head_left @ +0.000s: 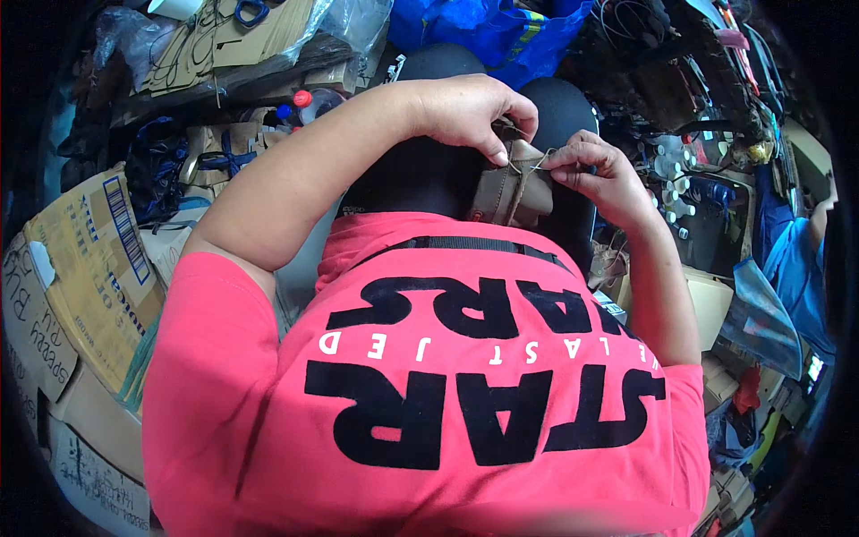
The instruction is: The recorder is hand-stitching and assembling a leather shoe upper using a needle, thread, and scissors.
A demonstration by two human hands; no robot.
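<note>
On my lap, between my dark-clothed knees, sits a small brown leather-like piece (530, 199) with a seam or cord running down its middle. Its exact kind is hard to make out. My left hand (479, 112) arches over its top from the left, thumb and fingers curled close together at the far edge. From the right, my right hand (598, 170) pinches a thin light cord (535, 165) between thumb and forefinger, beside the piece. The cord crosses the top of the piece near my left thumb. What lies under my left fingers is partly hidden.
Cardboard boxes (98, 259) are stacked at the left. Flat tan sheets (237, 45) and dark-handled scissors (251, 12) lie at the far left. A blue bag (488, 31) is straight ahead. Small white-capped bottles (671, 170) stand at the right, near a blue cloth (792, 259).
</note>
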